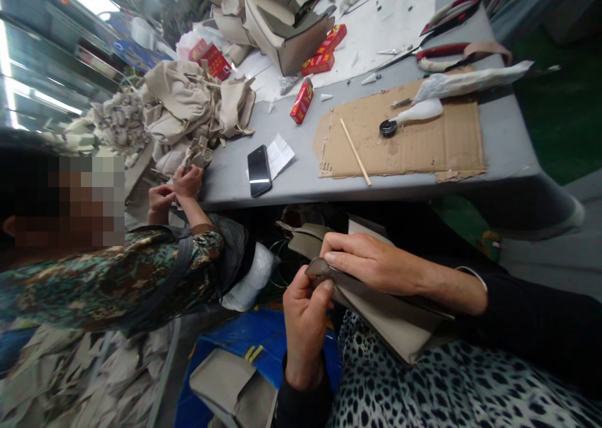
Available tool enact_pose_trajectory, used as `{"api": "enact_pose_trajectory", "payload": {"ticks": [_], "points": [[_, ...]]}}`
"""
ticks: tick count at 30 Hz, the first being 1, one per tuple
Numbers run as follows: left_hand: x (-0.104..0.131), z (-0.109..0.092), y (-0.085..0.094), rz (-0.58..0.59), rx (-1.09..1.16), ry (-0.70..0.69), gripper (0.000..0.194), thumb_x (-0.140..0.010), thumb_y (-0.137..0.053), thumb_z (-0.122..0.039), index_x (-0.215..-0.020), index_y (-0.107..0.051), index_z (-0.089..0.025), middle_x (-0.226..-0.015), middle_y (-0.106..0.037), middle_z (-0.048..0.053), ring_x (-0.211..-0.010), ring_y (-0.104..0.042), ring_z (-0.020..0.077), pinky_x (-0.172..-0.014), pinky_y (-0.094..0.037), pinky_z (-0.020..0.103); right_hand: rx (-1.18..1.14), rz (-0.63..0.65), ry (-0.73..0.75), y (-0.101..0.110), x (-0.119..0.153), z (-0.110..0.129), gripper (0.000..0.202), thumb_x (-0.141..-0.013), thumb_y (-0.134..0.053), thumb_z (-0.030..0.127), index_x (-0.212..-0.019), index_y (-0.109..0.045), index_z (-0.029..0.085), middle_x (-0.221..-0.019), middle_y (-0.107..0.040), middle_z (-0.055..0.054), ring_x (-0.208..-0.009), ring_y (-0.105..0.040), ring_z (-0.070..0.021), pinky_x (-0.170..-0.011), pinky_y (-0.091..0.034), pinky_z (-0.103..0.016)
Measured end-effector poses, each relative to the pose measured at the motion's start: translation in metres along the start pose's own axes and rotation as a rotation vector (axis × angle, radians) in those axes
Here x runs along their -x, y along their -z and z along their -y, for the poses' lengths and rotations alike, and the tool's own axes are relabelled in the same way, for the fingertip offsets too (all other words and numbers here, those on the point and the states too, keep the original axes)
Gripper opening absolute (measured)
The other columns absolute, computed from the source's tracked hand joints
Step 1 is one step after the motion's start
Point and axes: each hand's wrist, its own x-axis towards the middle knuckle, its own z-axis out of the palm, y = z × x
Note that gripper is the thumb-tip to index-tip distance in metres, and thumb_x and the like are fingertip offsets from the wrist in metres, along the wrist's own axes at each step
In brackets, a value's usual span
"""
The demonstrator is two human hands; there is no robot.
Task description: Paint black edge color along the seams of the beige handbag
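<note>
A beige leather-like bag [395,318] lies slanted across my lap, above the leopard-print cloth. My left hand [305,318] pinches its upper left corner between thumb and fingers. From the right, my right hand [371,262] lies over the top edge, with thumb and fingertips closed on the same corner. The small spot between the two sets of fingertips is partly hidden. Just behind my hands is another beige piece [303,240], below the table edge.
On the grey table [301,186] lie a phone [259,171], a cardboard sheet [414,155] with a wooden stick [355,152] and white bottle [418,110], red boxes [301,100] and scissors [442,54]. A co-worker [155,271] sits at left, hands on beige pieces. A blue bin [235,337] stands below.
</note>
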Motion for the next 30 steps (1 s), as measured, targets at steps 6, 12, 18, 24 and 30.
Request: {"api": "enact_pose_trajectory", "payload": {"ticks": [6, 12, 18, 24, 30], "points": [[0.000, -0.001, -0.001, -0.022, -0.051, -0.005, 0.012, -0.091, -0.066, -0.030, -0.094, -0.070, -0.019, -0.067, -0.051, -0.004, -0.063, -0.049, 0.0138, -0.062, -0.042, 0.022, 0.008, 0.000, 0.004, 0.000, 0.000, 0.000, 0.023, -0.102, -0.044, 0.028, -0.085, -0.056, 0.019, -0.078, -0.056, 0.001, -0.075, -0.052, -0.0153, -0.070, -0.035, -0.029], [0.000, 0.002, -0.002, -0.052, -0.063, 0.027, 0.014, -0.089, -0.067, -0.032, -0.092, -0.070, -0.019, -0.066, -0.051, -0.003, -0.064, -0.048, 0.0146, -0.061, -0.041, 0.023, -0.006, -0.008, 0.002, -0.001, 0.000, -0.002, 0.023, -0.102, -0.045, 0.029, -0.084, -0.055, 0.019, -0.078, -0.055, 0.001, -0.074, -0.051, -0.0151, -0.069, -0.035, -0.029], [0.001, -0.005, -0.014, -0.168, -0.007, 0.048, 0.015, -0.082, -0.073, -0.032, -0.083, -0.069, -0.017, -0.064, -0.050, -0.004, -0.057, -0.041, 0.0114, -0.053, -0.034, 0.021, -0.009, 0.005, -0.049, 0.001, 0.002, -0.002, 0.015, -0.095, -0.055, 0.033, -0.093, -0.060, 0.019, -0.076, -0.056, 0.002, -0.074, -0.052, -0.0153, -0.066, -0.035, -0.027], [0.004, -0.011, -0.015, -0.131, -0.060, 0.037, 0.011, -0.084, -0.068, -0.028, -0.086, -0.069, -0.018, -0.068, -0.057, -0.003, -0.059, -0.042, 0.0118, -0.054, -0.035, 0.021, 0.017, 0.034, -0.106, 0.002, 0.003, 0.000, 0.028, -0.076, -0.072, 0.029, -0.100, -0.060, 0.020, -0.075, -0.058, 0.005, -0.069, -0.054, -0.0138, -0.059, -0.037, -0.024], [0.007, -0.012, -0.014, -0.095, -0.092, -0.016, 0.018, -0.086, -0.070, -0.034, -0.093, -0.072, -0.018, -0.078, -0.067, 0.001, -0.069, -0.056, 0.0169, -0.062, -0.044, 0.023, 0.016, 0.022, -0.037, 0.000, 0.011, 0.000, 0.027, -0.075, -0.070, 0.023, -0.099, -0.058, 0.021, -0.074, -0.057, 0.006, -0.066, -0.052, -0.0124, -0.057, -0.036, -0.022]]}}
